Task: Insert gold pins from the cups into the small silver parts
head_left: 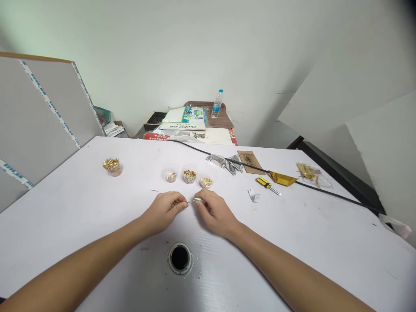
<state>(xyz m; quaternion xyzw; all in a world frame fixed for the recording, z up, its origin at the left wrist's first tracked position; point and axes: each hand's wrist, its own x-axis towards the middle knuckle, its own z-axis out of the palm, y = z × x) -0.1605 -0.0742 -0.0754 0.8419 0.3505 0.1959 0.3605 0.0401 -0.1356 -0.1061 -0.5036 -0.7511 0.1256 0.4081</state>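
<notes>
My left hand is closed in a pinch, with a small brass pin poking out past its fingertips. Opposite it, my right hand grips a thin silver-white tool whose narrow tip points at the pin. A small gap separates the two hands, and the tool's full shape is hidden by the fingers. Just beyond them stand three small clear cups, a left one, a middle one and a right one, each with small brass-coloured parts inside. One thin brass piece lies left of my left hand.
A fuller cup of brass pins stands at the left. A round hole with a white rim is near me. To the right are a yellow screwdriver, a black cable, gold foil and a bag of brass-coloured parts.
</notes>
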